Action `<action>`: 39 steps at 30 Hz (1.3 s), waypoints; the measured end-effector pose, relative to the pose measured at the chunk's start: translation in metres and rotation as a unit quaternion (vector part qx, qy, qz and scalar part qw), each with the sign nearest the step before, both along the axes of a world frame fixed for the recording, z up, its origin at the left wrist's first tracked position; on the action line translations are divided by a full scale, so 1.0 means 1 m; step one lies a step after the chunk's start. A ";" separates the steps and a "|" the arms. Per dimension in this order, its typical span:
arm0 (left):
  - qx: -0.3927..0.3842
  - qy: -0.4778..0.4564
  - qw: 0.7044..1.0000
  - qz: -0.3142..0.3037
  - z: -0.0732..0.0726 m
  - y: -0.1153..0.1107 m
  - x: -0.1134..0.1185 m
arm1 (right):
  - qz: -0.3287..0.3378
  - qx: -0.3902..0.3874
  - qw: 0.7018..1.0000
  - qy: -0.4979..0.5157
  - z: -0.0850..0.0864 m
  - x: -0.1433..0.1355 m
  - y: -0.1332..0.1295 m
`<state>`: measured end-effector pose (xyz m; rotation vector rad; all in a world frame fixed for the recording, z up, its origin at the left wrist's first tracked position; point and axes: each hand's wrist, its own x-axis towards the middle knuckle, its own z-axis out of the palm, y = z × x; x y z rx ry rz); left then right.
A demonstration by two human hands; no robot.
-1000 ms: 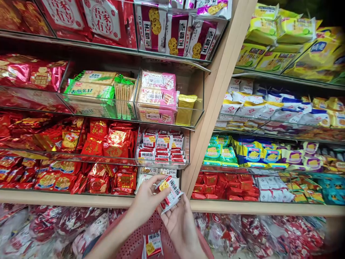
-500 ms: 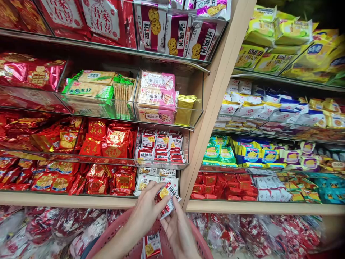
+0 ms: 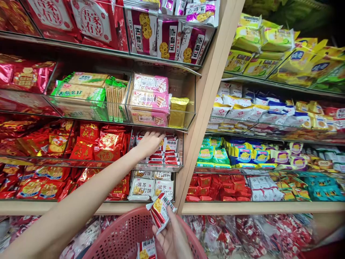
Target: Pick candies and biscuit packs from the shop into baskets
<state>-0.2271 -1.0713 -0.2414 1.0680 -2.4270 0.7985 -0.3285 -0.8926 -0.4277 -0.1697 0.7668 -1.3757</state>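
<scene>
Tiered wooden shelves with clear bins [image 3: 176, 168] of wrapped snacks fill the background. Red-and-white snack packets [image 3: 161, 212] are pinched in the right hand [image 3: 174, 233], the thumb across their front and the other fingers beneath and behind; they tilt above the far rim of a pink perforated basket [image 3: 126, 221]. Below and left of those fingers, another red-and-white packet [image 3: 147, 249] lies inside the basket.

Up and left of the right fingers, the left hand [image 3: 151, 143] reaches palm down into a bin of similar packets, its fingers bent close together over them. Their tips are hidden, so whether they grip one cannot be told. Just below this hand sit white cracker packets [image 3: 142, 187]; left of its fingers are shiny red packets [image 3: 109, 144]. Above them are pink-and-white packs [image 3: 149, 97] and a gold packet [image 3: 178, 112]. To their right, past a slanted wooden upright [image 3: 201, 97], stand green packets [image 3: 212, 153], with yellow lemon packs [image 3: 249, 36] higher up.
</scene>
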 end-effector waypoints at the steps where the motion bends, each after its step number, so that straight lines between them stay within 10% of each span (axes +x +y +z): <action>1: 0.004 -0.007 1.000 -0.003 -0.003 -0.004 -0.002 | 0.001 0.003 1.000 -0.001 -0.001 -0.001 0.000; 7: 0.002 -0.029 1.000 -0.003 -0.010 -0.003 -0.005 | -0.010 0.014 1.000 -0.007 0.002 -0.003 0.000; 21: 0.056 0.006 0.997 -0.054 0.022 -0.020 0.004 | -0.021 0.014 1.000 0.000 0.013 -0.005 -0.002; 31: 0.018 0.138 0.967 -0.214 0.001 0.065 0.009 | -0.023 -0.029 0.999 0.012 0.022 -0.005 0.001; 34: 0.131 0.352 0.897 -0.232 -0.025 0.101 0.011 | -0.024 -0.038 0.999 0.011 0.026 -0.003 0.001; 39: 0.421 0.630 0.631 -0.167 -0.083 0.138 0.011 | -0.010 -0.049 0.999 0.008 0.023 0.001 0.002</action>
